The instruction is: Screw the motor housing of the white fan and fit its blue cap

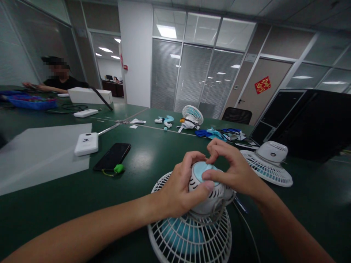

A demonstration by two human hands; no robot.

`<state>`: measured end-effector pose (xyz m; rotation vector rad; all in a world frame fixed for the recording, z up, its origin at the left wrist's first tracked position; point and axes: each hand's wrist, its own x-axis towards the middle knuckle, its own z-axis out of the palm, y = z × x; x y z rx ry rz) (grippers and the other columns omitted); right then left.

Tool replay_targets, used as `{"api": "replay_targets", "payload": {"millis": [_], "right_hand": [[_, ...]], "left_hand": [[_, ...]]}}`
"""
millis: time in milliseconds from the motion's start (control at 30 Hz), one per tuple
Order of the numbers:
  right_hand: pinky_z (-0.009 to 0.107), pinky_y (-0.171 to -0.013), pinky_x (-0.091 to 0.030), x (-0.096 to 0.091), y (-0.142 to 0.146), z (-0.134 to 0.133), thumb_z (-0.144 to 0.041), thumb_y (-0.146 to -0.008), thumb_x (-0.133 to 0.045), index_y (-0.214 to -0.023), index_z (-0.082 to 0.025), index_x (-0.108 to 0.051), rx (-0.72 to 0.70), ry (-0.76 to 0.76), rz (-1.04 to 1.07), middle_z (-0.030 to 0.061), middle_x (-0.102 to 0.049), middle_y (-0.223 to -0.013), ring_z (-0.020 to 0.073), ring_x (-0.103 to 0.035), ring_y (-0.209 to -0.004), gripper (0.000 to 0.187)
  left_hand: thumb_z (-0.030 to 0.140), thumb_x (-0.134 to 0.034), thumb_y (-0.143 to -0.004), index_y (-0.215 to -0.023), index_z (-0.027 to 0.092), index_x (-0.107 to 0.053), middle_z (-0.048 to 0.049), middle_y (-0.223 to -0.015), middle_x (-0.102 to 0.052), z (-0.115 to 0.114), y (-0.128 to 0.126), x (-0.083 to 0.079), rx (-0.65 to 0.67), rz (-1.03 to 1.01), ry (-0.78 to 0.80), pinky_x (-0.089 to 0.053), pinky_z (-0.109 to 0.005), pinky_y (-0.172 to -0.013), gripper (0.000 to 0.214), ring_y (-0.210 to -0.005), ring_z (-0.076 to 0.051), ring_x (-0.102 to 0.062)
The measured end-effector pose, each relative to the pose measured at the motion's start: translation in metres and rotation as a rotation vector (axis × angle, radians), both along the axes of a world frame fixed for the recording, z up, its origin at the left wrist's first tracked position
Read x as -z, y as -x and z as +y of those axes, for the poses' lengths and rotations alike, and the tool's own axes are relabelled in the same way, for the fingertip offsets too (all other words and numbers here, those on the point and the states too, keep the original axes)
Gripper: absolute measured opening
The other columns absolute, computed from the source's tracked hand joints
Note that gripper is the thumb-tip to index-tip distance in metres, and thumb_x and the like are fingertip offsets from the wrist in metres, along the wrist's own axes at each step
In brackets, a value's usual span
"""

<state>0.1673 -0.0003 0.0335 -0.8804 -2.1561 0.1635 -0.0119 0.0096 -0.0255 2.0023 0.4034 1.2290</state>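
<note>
A small white fan (219,237) with light blue blades lies grille-down in front of me. Its white motor housing (204,204) faces up and has a round light blue cap (199,168) on top. My left hand (182,186) is wrapped round the left side of the housing, thumb across its front. From the right, my right hand (230,166) grips the cap between thumb and curled fingers, which partly hide it. A thin white cord (251,233) runs down at the right of the fan.
Another fan (270,164) lies grille-down at the right, near a large black box-like thing (309,117). A third fan (192,117) stands farther back beside blue gloves (203,133). At left are a phone (112,157) and white power bank (86,143). A person (60,78) sits far left.
</note>
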Motion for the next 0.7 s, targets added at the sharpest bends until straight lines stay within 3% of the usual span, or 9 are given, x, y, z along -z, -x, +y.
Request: {"api": "replay_targets", "payload": {"millis": [200,333,500,700], "right_hand": [[0.026,-0.059,-0.035,-0.004,0.006,-0.006,-0.047,-0.079,-0.076,-0.059,-0.018,-0.048,0.096,-0.105,-0.064,-0.0028,-0.046,-0.070,0.0118,-0.045,-0.065,0.045],[0.027,-0.058,-0.035,-0.009,0.004,-0.010,-0.044,-0.081,-0.075,-0.058,-0.018,-0.046,0.081,-0.069,-0.092,-0.0028,-0.047,-0.068,0.0117,-0.047,-0.063,0.046],[0.028,-0.065,-0.041,-0.012,-0.002,-0.012,-0.030,-0.087,-0.068,-0.070,-0.018,-0.055,0.003,0.035,-0.113,-0.0010,-0.054,-0.076,0.0130,-0.053,-0.071,0.024],[0.025,-0.057,-0.035,-0.009,0.007,-0.015,-0.022,-0.084,-0.067,-0.060,-0.019,-0.042,0.021,0.026,-0.074,-0.0048,-0.045,-0.064,0.0095,-0.045,-0.060,0.035]], "left_hand": [[0.033,-0.062,-0.084,-0.114,0.018,-0.048,-0.0093,-0.110,-0.064,-0.004,-0.001,-0.005,-0.039,0.021,0.017,-0.047,-0.040,-0.089,0.037,-0.102,-0.027,-0.061],[0.030,-0.056,-0.086,-0.114,0.017,-0.051,-0.0100,-0.112,-0.066,-0.005,0.000,-0.008,-0.015,0.016,-0.016,-0.045,-0.039,-0.091,0.031,-0.105,-0.026,-0.061],[0.034,-0.053,-0.087,-0.115,0.015,-0.050,-0.0104,-0.104,-0.065,-0.004,0.001,-0.006,-0.038,0.034,-0.025,-0.046,-0.038,-0.081,0.034,-0.093,-0.026,-0.061],[0.032,-0.055,-0.088,-0.116,0.014,-0.048,-0.0108,-0.109,-0.064,-0.004,0.000,-0.004,-0.036,0.011,-0.015,-0.045,-0.038,-0.086,0.035,-0.099,-0.025,-0.061]]}}
